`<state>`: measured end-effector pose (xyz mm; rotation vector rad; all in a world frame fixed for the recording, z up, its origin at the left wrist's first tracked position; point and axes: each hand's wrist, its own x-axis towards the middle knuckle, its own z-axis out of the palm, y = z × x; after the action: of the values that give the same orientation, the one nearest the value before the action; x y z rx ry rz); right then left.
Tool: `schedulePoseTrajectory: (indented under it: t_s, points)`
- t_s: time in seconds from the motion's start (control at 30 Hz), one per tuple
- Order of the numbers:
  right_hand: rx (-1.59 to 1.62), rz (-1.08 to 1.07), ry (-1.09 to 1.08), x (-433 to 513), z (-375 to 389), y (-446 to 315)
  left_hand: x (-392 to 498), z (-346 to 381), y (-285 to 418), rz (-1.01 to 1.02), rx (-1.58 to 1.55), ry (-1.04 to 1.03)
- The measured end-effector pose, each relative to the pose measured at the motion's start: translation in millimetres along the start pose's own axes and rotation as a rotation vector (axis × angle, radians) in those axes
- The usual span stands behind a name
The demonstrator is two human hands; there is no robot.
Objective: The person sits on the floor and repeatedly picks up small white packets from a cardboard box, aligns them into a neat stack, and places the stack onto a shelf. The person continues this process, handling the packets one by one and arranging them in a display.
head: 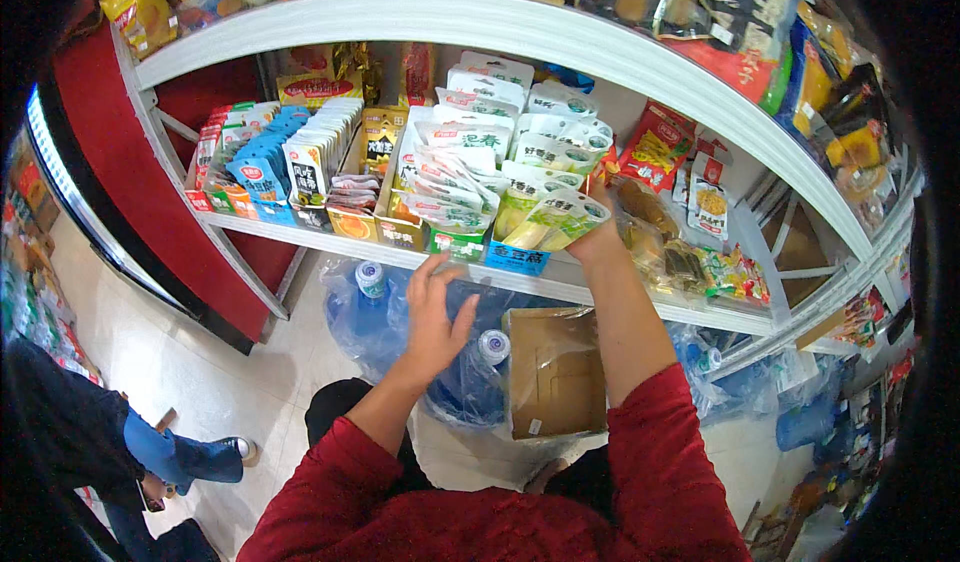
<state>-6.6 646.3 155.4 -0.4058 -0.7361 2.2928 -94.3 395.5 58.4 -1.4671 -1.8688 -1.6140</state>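
My left hand (439, 314) is held just below the front edge of a white metal shelf (559, 280), fingers apart, with nothing in it. My right hand (598, 232) is at the right side of a box of green-and-white snack pouches (551, 220), its fingers largely hidden behind them; whether it grips one I cannot tell. To the left stands a green-fronted box with white-and-green pouches (454, 187). Farther left are boxes of black-and-white packets (306, 172) and blue packets (259, 172). Right of my right hand lie brown packaged snacks (645, 209) and a red snack bag (656, 145).
Below the shelf are large blue water bottles (469, 382) in clear plastic and a cardboard box (556, 374). The upper shelf's edge (450, 18) curves above my hands, with bagged snacks on it. Another person (75, 427) is at the lower left.
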Motion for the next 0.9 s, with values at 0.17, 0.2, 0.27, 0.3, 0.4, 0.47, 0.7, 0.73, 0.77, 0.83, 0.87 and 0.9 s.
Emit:
schedulePoseTrajectory:
  t_s: [0.17, 0.2, 0.27, 0.3, 0.4, 0.47, 0.7, 0.73, 0.77, 0.83, 0.87, 0.9]
  points:
    - [-0.268, -0.436, 0.066, -86, -40, -21, -23, -16, -10, -0.070, 0.026, 0.002]
    - [-0.283, -0.470, 0.049, -107, -54, -18, -30, -20, -10, -0.127, 0.001, -0.037]
    - [-0.389, -0.510, 0.142, -139, -77, -6, -50, -34, -5, -0.250, -0.002, -0.141]
    - [-0.538, -0.531, 0.059, -148, -85, -2, -63, -44, -1, -0.310, 0.021, -0.199]
    - [-0.844, -0.532, 0.002, -152, -91, 8, -118, -82, 24, -0.367, 0.139, -0.343]
    - [-0.915, -0.590, -0.101, -138, -81, 11, -166, -117, 47, -0.031, 0.303, -0.458]
    - [-1.214, -0.806, -0.104, -84, -43, 14, -298, -191, 97, -0.413, 0.458, -0.340]
    - [-1.199, -0.854, -0.129, -82, -40, 18, -303, -191, 98, -0.418, 0.496, -0.285]
    - [-1.179, -0.883, -0.116, -80, -38, 22, -303, -191, 94, -0.414, 0.501, -0.305]
    - [-1.139, -0.933, -0.128, -79, -34, 29, -300, -189, 90, -0.375, 0.518, -0.316]
    - [-1.259, -0.960, -0.072, -80, -32, 30, -296, -189, 88, -0.347, 0.545, -0.337]
    - [-1.369, -0.972, -0.049, -80, -29, 31, -293, -189, 87, -0.313, 0.562, -0.325]
